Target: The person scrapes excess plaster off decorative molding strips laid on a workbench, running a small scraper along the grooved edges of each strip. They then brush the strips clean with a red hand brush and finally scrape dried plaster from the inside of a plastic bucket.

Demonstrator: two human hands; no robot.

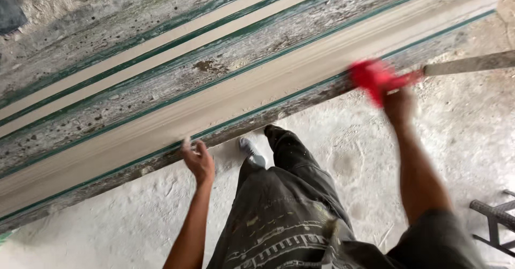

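Observation:
A long workbench (161, 86) with pale moulded strips and green grooves runs across the view from lower left to upper right. My left hand (197, 160) rests with its fingers apart on the bench's near edge, holding nothing. My right hand (397, 103) is blurred by motion and grips a flat metal blade (472, 63) by its red handle (378, 77) at the bench's near edge, on the right. A pale moulding strip (257, 89) lies along the bench between my hands.
My legs in dark, stained trousers (284, 204) and a shoe (251, 152) stand on the dusty white floor (123, 220). A dark metal frame (496, 218) sits at the right edge. Someone's dark clothing (9, 8) shows at the top left.

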